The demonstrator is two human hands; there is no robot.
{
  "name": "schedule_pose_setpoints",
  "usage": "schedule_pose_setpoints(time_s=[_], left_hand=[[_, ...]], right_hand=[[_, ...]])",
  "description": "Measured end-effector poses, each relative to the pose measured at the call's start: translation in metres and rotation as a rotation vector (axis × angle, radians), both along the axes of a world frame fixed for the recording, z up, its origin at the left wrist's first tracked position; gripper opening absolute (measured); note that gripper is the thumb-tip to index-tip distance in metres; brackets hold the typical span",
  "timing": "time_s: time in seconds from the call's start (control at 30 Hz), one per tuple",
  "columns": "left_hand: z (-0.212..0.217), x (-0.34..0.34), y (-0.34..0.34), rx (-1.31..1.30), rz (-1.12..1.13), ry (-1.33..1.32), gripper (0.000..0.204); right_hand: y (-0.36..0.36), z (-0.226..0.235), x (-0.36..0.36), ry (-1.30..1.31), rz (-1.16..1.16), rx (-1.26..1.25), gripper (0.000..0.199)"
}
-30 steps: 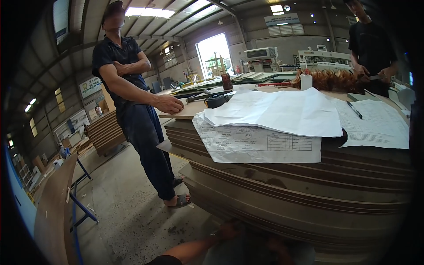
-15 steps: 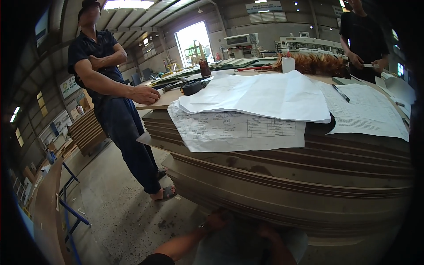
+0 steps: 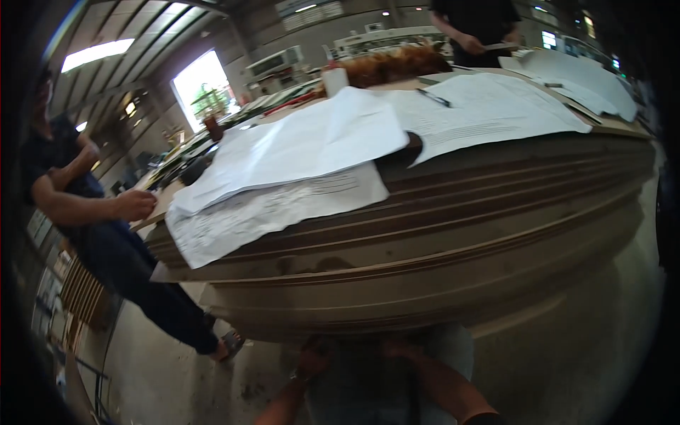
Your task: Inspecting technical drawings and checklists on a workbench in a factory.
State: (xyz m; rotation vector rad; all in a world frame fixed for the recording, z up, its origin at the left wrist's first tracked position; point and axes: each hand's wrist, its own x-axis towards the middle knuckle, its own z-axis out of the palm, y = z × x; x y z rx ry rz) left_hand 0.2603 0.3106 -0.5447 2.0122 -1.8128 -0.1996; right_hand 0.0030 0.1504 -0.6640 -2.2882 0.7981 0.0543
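Note:
My left hand (image 3: 312, 360) and my right hand (image 3: 402, 348) are low in the head view, just under the near face of a tall stack of brown boards (image 3: 425, 234). Both lie in shade over grey cloth (image 3: 453, 347) between my forearms, which looks like my clothing. Blur and darkness hide their fingers, and I cannot make out anything in them. Printed paper sheets (image 3: 297, 145) spread across the top of the stack, with one sheet drooping over its front edge. A dark pen (image 3: 433, 98) lies on the right-hand sheet (image 3: 496, 106).
On the left a person (image 3: 92, 205) stands beside the stack, one hand at its corner. Another person (image 3: 482, 32) at the far side holds a small pale object. A white bottle (image 3: 335, 81), a brown fluffy bundle (image 3: 397, 65) and a curled white sheet (image 3: 577, 81) sit on top.
My view has swung right and tilted, so the stack and papers appear shifted left and slanted. Both hands stay low near the stack; more of my right forearm shows.

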Motion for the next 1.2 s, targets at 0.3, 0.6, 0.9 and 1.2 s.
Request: schedule_pose_setpoints(time_s=[0.3, 0.6, 0.9, 1.2], left_hand=[[-0.018, -0.041, -0.029, 0.468, -0.27, -0.383, 0.037], [-0.08, -0.113, -0.07, 0.296, -0.691, 0.203, 0.027], [-0.13, -0.105, -0.074, 0.336, -0.601, 0.215, 0.024], [-0.165, -0.115, -0.077, 0.355, -0.576, 0.256, 0.023]], right_hand=[[-0.004, 0.014, -0.001, -0.033, 0.048, -0.13, 0.031], [-0.008, 0.015, -0.005, 0.104, 0.089, -0.339, 0.028], [0.116, 0.322, -0.025, -0.743, -0.23, 0.054, 0.021], [0.188, 0.541, -0.027, -1.311, 0.68, 1.121, 0.1]])
